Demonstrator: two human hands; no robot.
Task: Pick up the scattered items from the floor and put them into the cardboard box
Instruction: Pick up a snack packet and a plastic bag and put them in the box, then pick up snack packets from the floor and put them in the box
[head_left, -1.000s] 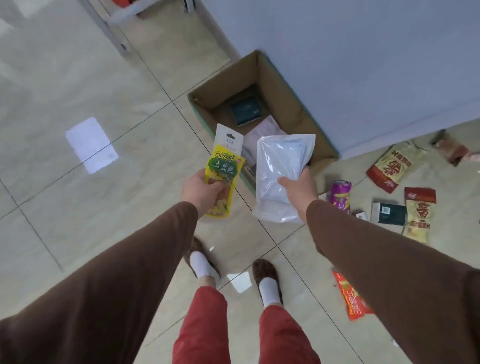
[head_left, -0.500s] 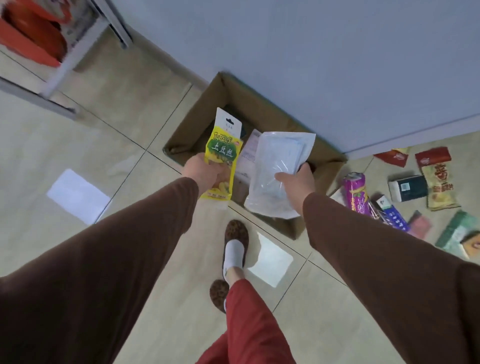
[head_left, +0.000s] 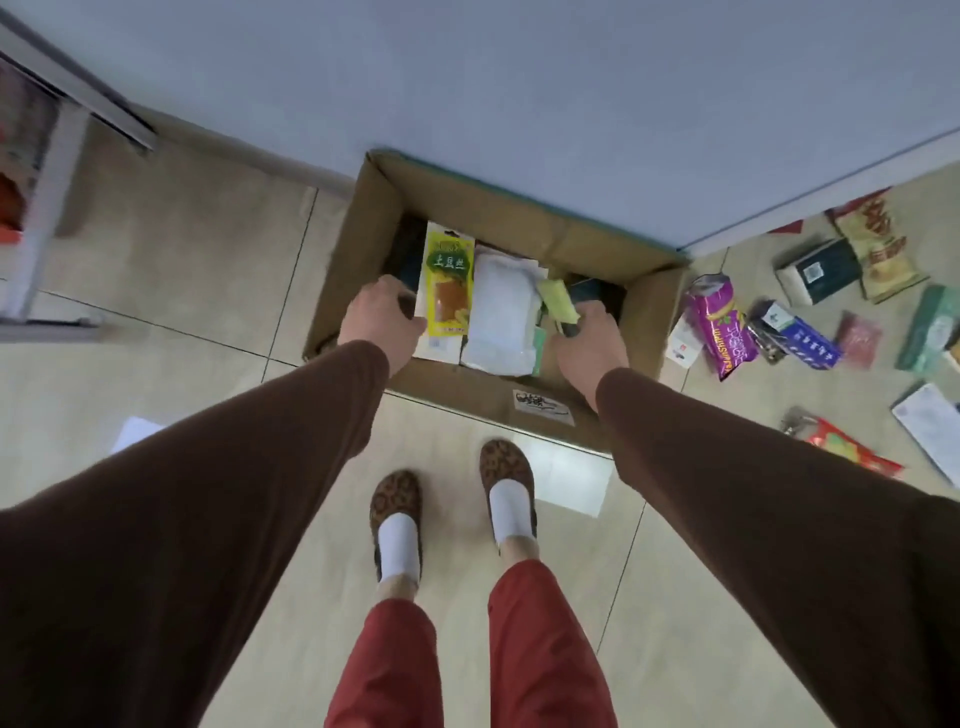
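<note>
The open cardboard box (head_left: 649, 312) stands on the floor against the blue wall, right in front of my feet. My left hand (head_left: 376, 325) is over the box's left part, and its fingers pinch the left edge of a yellow-green snack packet (head_left: 448, 283) low inside the box. A white plastic pouch (head_left: 501, 312) lies in the box beside the packet. My right hand (head_left: 589, 345) hovers over the box's right part with loosely curled fingers and holds nothing. A light green pack (head_left: 558, 301) lies just beyond its fingertips.
Several items lie on the tiles right of the box: a purple packet (head_left: 719, 327), a blue-white box (head_left: 797, 338), a dark green box (head_left: 821, 270), a yellow-red snack bag (head_left: 878, 254), and a red packet (head_left: 852, 452). A metal rack (head_left: 47, 171) stands at the far left.
I stepped up to the box and both hands went down into it. My right hand let go of the white pouch, which now lies inside. The snack packet is lowered into the box.
</note>
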